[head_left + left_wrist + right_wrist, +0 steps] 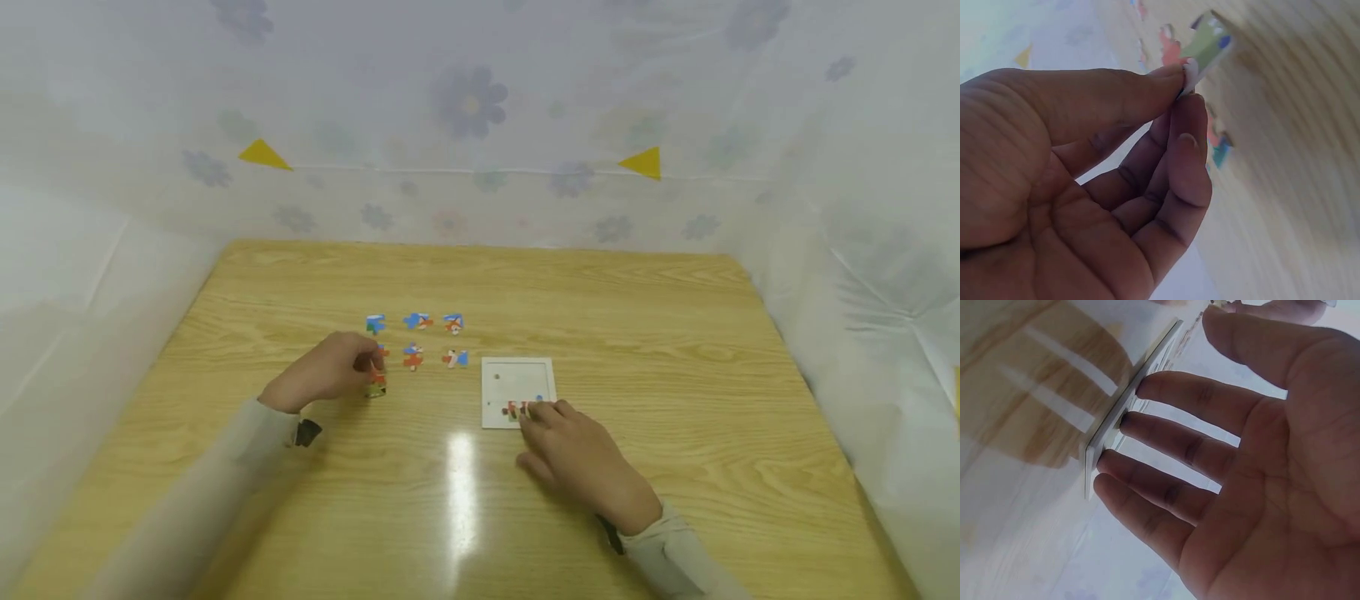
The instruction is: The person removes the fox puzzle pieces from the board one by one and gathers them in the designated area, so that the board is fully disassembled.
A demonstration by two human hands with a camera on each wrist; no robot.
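Left hand (330, 371) pinches a piece (1207, 50) between thumb and finger; right hand (581, 454) — fingers straight — steadies the tray (517, 375). Best carried level, tabs aligned before pressing.

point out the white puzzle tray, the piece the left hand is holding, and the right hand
white puzzle tray (517, 375), head view, bare upper part of the board
held puzzle piece (1207, 47), left wrist view, its green face
right hand (581, 458), head view, back of the hand
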